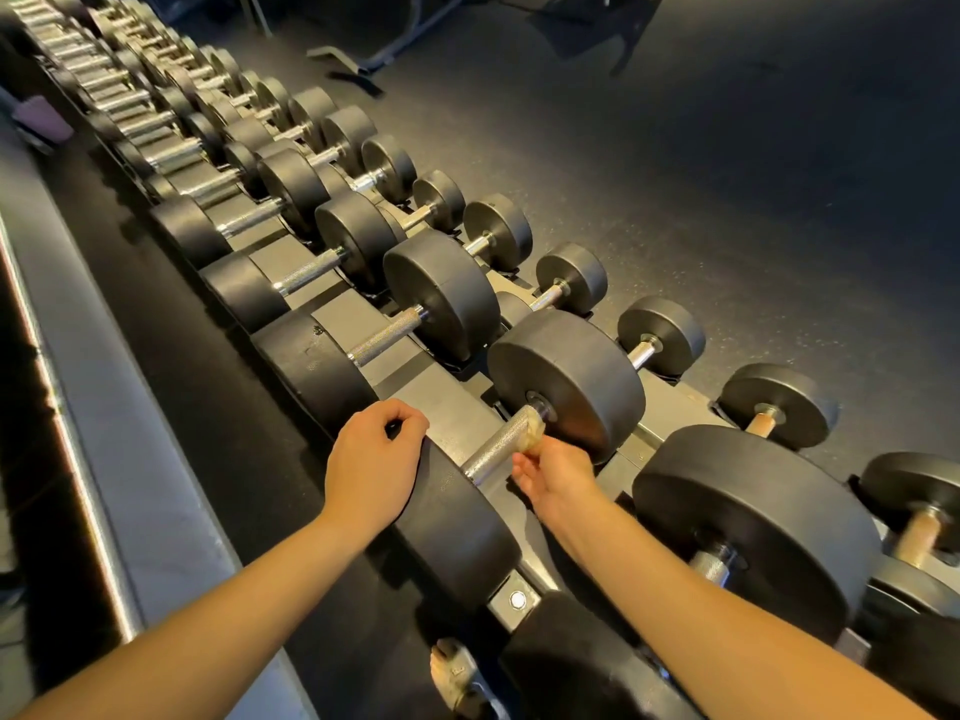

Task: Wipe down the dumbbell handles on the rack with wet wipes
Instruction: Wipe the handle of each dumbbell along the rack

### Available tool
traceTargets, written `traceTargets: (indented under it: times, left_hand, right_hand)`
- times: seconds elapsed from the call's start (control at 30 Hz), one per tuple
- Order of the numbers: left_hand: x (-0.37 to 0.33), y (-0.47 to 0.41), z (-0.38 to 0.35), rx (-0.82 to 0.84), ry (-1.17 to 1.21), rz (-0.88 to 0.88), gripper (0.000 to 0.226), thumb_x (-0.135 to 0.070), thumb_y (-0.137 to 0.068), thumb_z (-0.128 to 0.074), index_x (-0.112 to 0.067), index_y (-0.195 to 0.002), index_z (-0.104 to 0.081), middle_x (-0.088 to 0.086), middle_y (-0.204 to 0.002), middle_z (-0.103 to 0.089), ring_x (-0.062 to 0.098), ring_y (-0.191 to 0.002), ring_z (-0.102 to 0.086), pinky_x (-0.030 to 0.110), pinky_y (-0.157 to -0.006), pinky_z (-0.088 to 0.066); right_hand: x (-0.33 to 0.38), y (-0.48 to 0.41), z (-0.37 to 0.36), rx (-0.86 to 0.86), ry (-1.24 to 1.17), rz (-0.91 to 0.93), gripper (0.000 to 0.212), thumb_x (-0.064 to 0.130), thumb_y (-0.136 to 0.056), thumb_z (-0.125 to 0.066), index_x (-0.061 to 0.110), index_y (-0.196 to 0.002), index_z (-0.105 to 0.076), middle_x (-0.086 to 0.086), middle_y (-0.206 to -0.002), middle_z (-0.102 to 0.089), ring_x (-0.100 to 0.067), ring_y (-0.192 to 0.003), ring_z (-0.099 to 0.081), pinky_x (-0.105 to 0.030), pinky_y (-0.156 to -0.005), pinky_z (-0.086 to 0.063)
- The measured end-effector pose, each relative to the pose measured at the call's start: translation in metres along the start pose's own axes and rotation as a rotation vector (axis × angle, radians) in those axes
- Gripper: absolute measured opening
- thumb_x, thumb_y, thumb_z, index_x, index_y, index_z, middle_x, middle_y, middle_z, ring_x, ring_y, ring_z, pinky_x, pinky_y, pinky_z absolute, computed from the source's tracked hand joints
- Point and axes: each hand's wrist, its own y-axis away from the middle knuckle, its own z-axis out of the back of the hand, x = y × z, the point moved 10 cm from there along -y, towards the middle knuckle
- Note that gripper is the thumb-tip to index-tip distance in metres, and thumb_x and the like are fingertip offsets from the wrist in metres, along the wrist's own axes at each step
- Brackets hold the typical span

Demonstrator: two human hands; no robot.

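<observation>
A long rack [415, 402] holds two rows of black dumbbells with knurled steel handles. My right hand [553, 472] pinches a crumpled wet wipe [531, 433] against the far end of the nearest big dumbbell's handle [493, 446], close to its right-hand weight [576, 376]. My left hand [371, 457] rests with curled fingers on top of the same dumbbell's near weight [462, 522]. It holds nothing that I can see.
More dumbbells run away up the rack to the far left [291, 184], and smaller ones sit on the lower row [660, 332]. A still larger dumbbell [753, 522] lies to the right. Dark gym floor [727, 174] and a bench frame [363, 59] lie beyond.
</observation>
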Motion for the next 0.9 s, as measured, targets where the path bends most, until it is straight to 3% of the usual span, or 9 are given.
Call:
traceTargets:
  times: [0.1,0.17,0.27,0.37,0.47,0.57,0.7,0.8,0.9]
  left_hand:
    - [0.001,0.000,-0.001,0.005,0.012,0.002,0.018,-0.026,-0.100,-0.055,-0.027,-0.092,-0.072,-0.014,-0.096,-0.070,0.007,-0.098,-0.062,0.018,-0.079,-0.041]
    - [0.002,-0.001,-0.001,0.006,0.010,0.006,0.019,-0.026,-0.100,-0.055,-0.027,-0.092,-0.072,-0.015,-0.096,-0.069,0.006,-0.098,-0.062,0.018,-0.079,-0.040]
    - [0.004,-0.001,-0.001,0.000,0.021,0.010,0.018,-0.027,-0.100,-0.055,-0.028,-0.094,-0.072,-0.014,-0.098,-0.069,0.007,-0.099,-0.062,0.018,-0.080,-0.041]
    - [0.005,-0.001,-0.001,-0.005,0.026,0.016,0.018,-0.027,-0.101,-0.055,-0.027,-0.096,-0.073,-0.013,-0.099,-0.069,0.008,-0.100,-0.062,0.021,-0.083,-0.043]
    - [0.004,0.000,0.000,-0.007,0.022,0.007,0.017,-0.027,-0.101,-0.056,-0.027,-0.097,-0.072,-0.014,-0.100,-0.069,0.008,-0.100,-0.062,0.018,-0.081,-0.042]
    - [0.006,-0.001,0.000,-0.006,0.019,0.004,0.016,-0.027,-0.101,-0.057,-0.029,-0.096,-0.072,-0.015,-0.100,-0.069,0.007,-0.100,-0.061,0.016,-0.080,-0.041]
    - [-0.006,0.000,0.001,0.018,-0.061,-0.048,0.018,-0.025,-0.102,-0.055,-0.027,-0.095,-0.071,-0.015,-0.099,-0.068,0.005,-0.095,-0.061,0.021,-0.084,-0.046]
    - [-0.046,0.002,-0.009,0.116,-0.337,-0.299,0.018,-0.030,-0.102,-0.056,-0.026,-0.110,-0.071,-0.016,-0.107,-0.065,0.001,-0.091,-0.057,0.020,-0.086,-0.044]
    - [-0.073,0.003,-0.051,0.445,-0.391,-0.421,0.034,-0.042,-0.099,-0.064,-0.032,-0.131,-0.064,-0.015,-0.118,-0.066,0.002,-0.105,-0.059,0.022,-0.091,-0.047]
  right_hand:
    - [-0.037,0.010,-0.018,0.166,0.285,-0.155,0.021,-0.007,-0.096,-0.045,0.004,-0.101,-0.063,-0.011,-0.075,-0.064,-0.013,-0.058,-0.053,-0.024,-0.057,-0.045]
    - [-0.040,0.010,-0.019,0.183,0.340,-0.198,0.022,-0.008,-0.096,-0.042,0.005,-0.100,-0.060,-0.010,-0.075,-0.065,-0.012,-0.056,-0.053,-0.023,-0.057,-0.045]
    - [-0.005,-0.003,-0.009,0.051,0.080,-0.094,0.028,-0.014,-0.095,-0.041,-0.006,-0.114,-0.060,-0.018,-0.085,-0.070,-0.014,-0.050,-0.058,-0.024,-0.051,-0.048]
    - [0.007,-0.003,-0.005,0.012,-0.197,-0.031,0.024,-0.013,-0.096,-0.043,-0.010,-0.106,-0.064,-0.028,-0.110,-0.069,-0.023,-0.069,-0.060,-0.032,-0.070,-0.054]
    - [-0.001,0.021,-0.009,0.087,-0.179,-0.046,0.018,-0.012,-0.093,-0.049,-0.002,-0.094,-0.063,-0.020,-0.089,-0.070,-0.028,-0.082,-0.067,-0.040,-0.092,-0.056]
    - [-0.003,0.026,-0.003,0.120,-0.021,-0.045,0.016,-0.009,-0.093,-0.057,-0.004,-0.104,-0.066,-0.015,-0.078,-0.074,-0.021,-0.074,-0.068,-0.032,-0.078,-0.058]
    - [0.016,0.026,0.010,0.069,0.155,0.095,0.016,-0.004,-0.094,-0.062,-0.003,-0.107,-0.072,-0.013,-0.081,-0.075,-0.013,-0.064,-0.066,-0.025,-0.062,-0.057]
    - [0.030,0.040,0.004,0.128,0.240,0.186,0.015,-0.001,-0.097,-0.059,0.004,-0.103,-0.073,-0.017,-0.087,-0.076,-0.019,-0.074,-0.070,-0.029,-0.068,-0.060]
    - [0.036,0.052,-0.009,0.262,0.222,0.205,0.019,-0.002,-0.096,-0.056,0.000,-0.108,-0.071,-0.020,-0.107,-0.075,-0.028,-0.095,-0.074,-0.038,-0.082,-0.061]
